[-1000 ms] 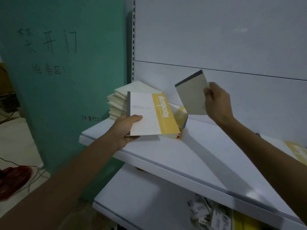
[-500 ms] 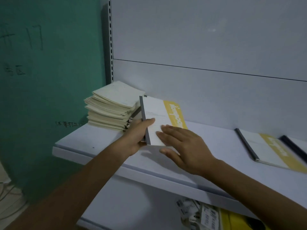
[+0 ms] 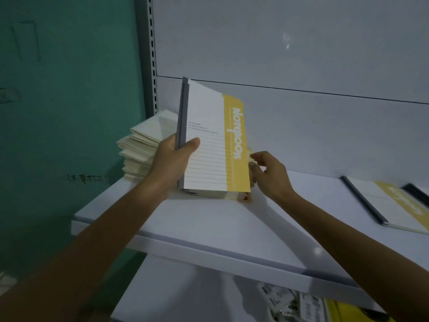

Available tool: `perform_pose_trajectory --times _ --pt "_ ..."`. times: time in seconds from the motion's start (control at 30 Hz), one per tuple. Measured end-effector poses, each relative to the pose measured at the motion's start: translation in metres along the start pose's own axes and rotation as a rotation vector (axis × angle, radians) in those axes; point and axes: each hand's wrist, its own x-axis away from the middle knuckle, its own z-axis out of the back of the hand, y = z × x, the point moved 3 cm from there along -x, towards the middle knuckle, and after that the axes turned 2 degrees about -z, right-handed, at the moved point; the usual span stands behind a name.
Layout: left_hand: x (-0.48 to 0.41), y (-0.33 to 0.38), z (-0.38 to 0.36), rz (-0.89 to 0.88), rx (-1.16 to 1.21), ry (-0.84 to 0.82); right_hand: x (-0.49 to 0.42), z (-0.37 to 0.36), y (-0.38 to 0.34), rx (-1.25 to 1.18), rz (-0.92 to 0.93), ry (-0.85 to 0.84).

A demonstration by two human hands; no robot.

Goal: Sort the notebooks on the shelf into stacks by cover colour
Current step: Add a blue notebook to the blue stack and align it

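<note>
A person's left hand (image 3: pixel 173 159) grips a yellow-and-white notebook (image 3: pixel 209 145) by its grey spine, standing it upright on the white shelf (image 3: pixel 209 228). The right hand (image 3: pixel 270 175), at the notebook's three o'clock, curls its fingers by the yellow edge; whether they pinch it is unclear. A cream stack (image 3: pixel 144 145) sits at nine o'clock, and a second yellow notebook (image 3: pixel 383 203) lies flat well off toward three o'clock.

Left hand (image 3: pixel 173 159) has stood the yellow notebooks (image 3: pixel 209 147) upright; right hand (image 3: pixel 269 175) slid to their edge.
</note>
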Motion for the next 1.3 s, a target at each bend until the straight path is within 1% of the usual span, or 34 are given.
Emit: perform_pose_trajectory --times 0.07,0.1,0.2,0.27,0.33,0.4,0.53,0.6,0.73,0.87,0.93,1.0,1.07,1.17,1.23,1.3 --pt "-0.001 -0.003 0.013 0.013 0.006 0.003 -0.006 -0.018 -0.009 -0.033 -0.112 -0.068" --pt "-0.001 -0.007 0.018 0.025 0.012 0.004 -0.008 -0.024 -0.012 -0.052 -0.176 -0.076" --pt "-0.002 -0.017 0.025 0.064 0.003 0.010 -0.014 -0.032 -0.011 -0.054 -0.379 -0.024" --pt "-0.005 -0.021 0.026 0.083 0.006 0.023 -0.013 -0.031 -0.007 -0.212 -0.534 -0.053" --pt "-0.006 -0.024 0.026 0.088 0.027 0.028 -0.010 -0.030 -0.003 -0.401 -0.622 -0.108" --pt "-0.005 -0.027 0.027 0.096 0.034 0.021 -0.008 -0.025 -0.002 -0.438 -0.626 -0.107" --pt "-0.003 -0.032 0.031 0.113 0.033 0.006 -0.005 -0.014 0.004 -0.475 -0.599 0.009" --pt "-0.004 -0.033 0.035 0.120 0.042 0.031 -0.006 -0.006 0.009 -0.476 -0.591 0.094" --pt "-0.006 -0.035 0.037 0.138 0.056 0.050 -0.008 0.018 0.006 -0.602 -0.557 0.262" --pt "0.000 -0.036 0.023 0.154 0.044 0.037 -0.001 0.063 -0.003 -0.677 -0.437 0.505" --pt "0.005 -0.034 0.011 0.158 0.039 0.031 0.009 0.090 -0.008 -0.700 -0.374 0.595" --pt "0.011 -0.031 -0.008 0.162 0.041 0.010 0.023 0.113 -0.010 -0.705 -0.322 0.603" --pt "0.020 -0.027 -0.033 0.163 0.041 -0.034 0.040 0.127 -0.006 -0.705 -0.314 0.539" --pt "0.040 -0.021 -0.081 0.181 0.069 -0.110 0.072 0.137 0.011 -0.707 -0.360 0.429" --pt "0.057 -0.017 -0.115 0.206 0.092 -0.147 0.096 0.150 0.026 -0.701 -0.398 0.407" --pt "0.077 -0.012 -0.150 0.227 0.125 -0.186 0.122 0.171 0.042 -0.683 -0.418 0.428"
